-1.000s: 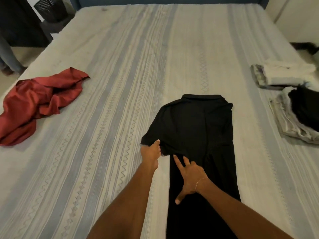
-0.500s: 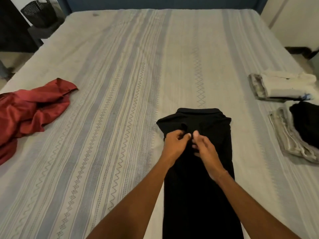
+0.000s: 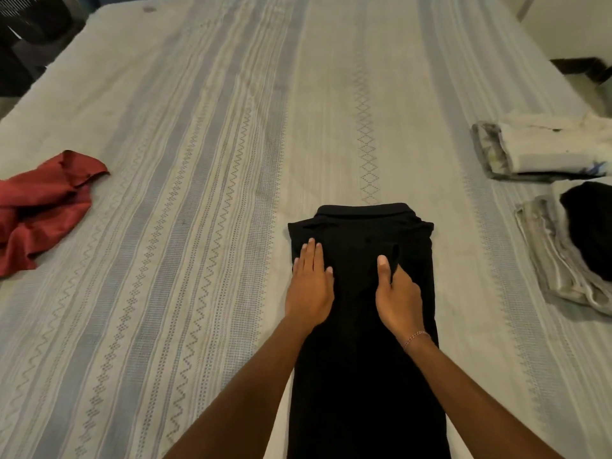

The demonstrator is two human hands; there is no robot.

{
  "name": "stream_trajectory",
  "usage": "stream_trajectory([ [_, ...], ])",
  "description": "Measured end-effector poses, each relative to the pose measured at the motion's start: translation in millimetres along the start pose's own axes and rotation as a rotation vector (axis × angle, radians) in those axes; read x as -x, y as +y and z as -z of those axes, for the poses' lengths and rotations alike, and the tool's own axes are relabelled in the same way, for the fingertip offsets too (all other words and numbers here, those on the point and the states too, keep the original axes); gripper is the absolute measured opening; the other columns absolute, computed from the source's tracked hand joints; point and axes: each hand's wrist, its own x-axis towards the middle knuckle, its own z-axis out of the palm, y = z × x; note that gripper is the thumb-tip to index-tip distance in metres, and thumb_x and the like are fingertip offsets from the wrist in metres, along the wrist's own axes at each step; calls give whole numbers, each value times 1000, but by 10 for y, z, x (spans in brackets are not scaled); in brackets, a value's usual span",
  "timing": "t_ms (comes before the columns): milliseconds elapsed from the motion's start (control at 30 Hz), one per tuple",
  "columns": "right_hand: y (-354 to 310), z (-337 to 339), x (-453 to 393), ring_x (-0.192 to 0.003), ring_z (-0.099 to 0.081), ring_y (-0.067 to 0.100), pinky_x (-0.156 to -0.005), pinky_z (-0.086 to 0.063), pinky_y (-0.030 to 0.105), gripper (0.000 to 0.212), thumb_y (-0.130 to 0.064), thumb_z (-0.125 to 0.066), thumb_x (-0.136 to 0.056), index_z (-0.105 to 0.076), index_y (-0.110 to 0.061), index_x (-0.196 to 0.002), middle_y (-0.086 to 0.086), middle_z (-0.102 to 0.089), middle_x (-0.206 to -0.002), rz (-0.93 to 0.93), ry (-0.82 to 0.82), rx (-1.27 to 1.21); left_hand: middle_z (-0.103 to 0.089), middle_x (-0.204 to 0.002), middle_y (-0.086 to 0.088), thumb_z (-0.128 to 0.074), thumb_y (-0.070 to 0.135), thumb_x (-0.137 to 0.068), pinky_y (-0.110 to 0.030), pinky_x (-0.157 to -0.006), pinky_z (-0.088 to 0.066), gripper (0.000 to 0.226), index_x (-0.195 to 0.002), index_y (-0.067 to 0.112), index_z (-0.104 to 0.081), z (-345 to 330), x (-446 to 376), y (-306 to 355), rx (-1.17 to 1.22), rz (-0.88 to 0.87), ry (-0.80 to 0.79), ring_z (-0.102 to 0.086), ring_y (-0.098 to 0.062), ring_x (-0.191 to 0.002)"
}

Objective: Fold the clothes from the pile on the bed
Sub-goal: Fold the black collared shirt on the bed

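A black collared shirt (image 3: pixel 361 359) lies on the striped bed (image 3: pixel 198 160), folded into a long narrow strip with its collar at the far end. My left hand (image 3: pixel 309 286) lies flat with straight fingers on the shirt's left edge, just below the shoulder. My right hand (image 3: pixel 397 296) is on the shirt's right half. Its thumb lies on top of a folded-in sleeve flap, and its fingers are hidden under that flap, pinching it. A crumpled red garment (image 3: pixel 39 207) lies at the bed's left edge.
Two stacks of folded clothes sit at the right edge: a white and grey stack (image 3: pixel 539 150) farther off, and a grey stack with a black piece on top (image 3: pixel 576 246) nearer. A dark basket (image 3: pixel 33 18) stands off the bed's far left corner.
The left sleeve, held out to the side a second ago, is now folded over the shirt. My hands met at the chest, then spread apart; the left now presses flat.
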Motion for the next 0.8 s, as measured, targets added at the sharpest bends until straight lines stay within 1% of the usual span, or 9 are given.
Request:
stream_trajectory([
  [67, 111, 5, -26, -90, -67, 21, -80, -54, 35, 55, -55, -28, -103, -62, -16, -121, 2, -69, -95, 21, 68, 125, 1, -169, -6, -26, 38, -109, -38, -127, 0, 62, -160, 9, -6, -56, -130, -28, -78, -17, -28, 5, -19, -155],
  [133, 250, 14, -52, -77, -66, 17, -69, -54, 30, 50, -52, -32, -104, -62, -13, -113, 1, -66, -83, 25, 132, 180, 3, -169, -5, -21, 50, -105, -40, -127, 2, 70, -160, 11, -3, -116, -239, -100, -174, -39, -42, 8, -18, -155],
  [267, 367, 43, -56, -55, -54, 13, -48, -33, 17, 38, -47, -42, -102, -53, -12, -90, -2, -52, -64, 24, 193, 194, 7, -169, -1, -11, 70, -95, -42, -126, 4, 86, -161, 16, 3, -155, -346, -257, -328, -92, -33, 14, -17, -154],
  [367, 402, 59, -53, -56, -54, 16, -46, -29, 17, 45, -51, -41, -101, -55, -9, -94, -2, -52, -64, -63, 189, 154, 9, -168, -1, -17, 75, -93, -45, -126, 3, 92, -161, 17, 3, -178, -345, -258, -366, -102, -20, 16, -20, -154],
  [500, 248, 41, 88, -81, -60, 16, -65, -40, 27, 70, -68, -56, -90, -43, -13, -133, -5, -56, -91, -187, -35, 324, 14, -168, -4, -15, 75, -92, -49, -126, 2, 93, -161, 16, 6, -182, -320, -201, -438, -66, -22, 22, -32, -152],
  [567, 196, 30, 147, -103, -64, 27, -74, -45, 33, 75, -54, -70, -87, -33, -15, -140, 4, -62, -115, -189, -80, 395, 15, -168, -6, -14, 75, -92, -51, -125, 2, 93, -160, 16, 8, -173, -342, -191, -459, -44, -51, 22, -36, -151],
  [633, 153, 18, 192, -106, -65, 27, -79, -53, 37, 63, -38, -69, -93, -35, -15, -141, 8, -63, -122, -163, -41, 386, 14, -168, -8, -20, 72, -95, -51, -125, 2, 91, -160, 14, 6, -134, -355, -190, -438, -77, -37, 19, -34, -152],
  [733, 38, -28, 305, -106, -66, 24, -81, -54, 36, 45, -32, -62, -97, -47, -15, -137, 5, -64, -122, -25, 65, 384, -15, -166, -14, -42, 52, -99, -46, -125, -17, 76, -158, 8, -21, -35, -269, -116, -256, -176, 73, -11, -31, -154],
  [800, -93, -108, 403, -102, -67, 22, -78, -53, 36, 44, -35, -58, -99, -49, -17, -138, 2, -63, -123, 63, 124, 441, -57, -134, -10, -54, 47, -98, -40, -105, -47, 52, -133, 8, -57, 48, -165, 19, 85, -106, 134, -53, -24, -124],
])
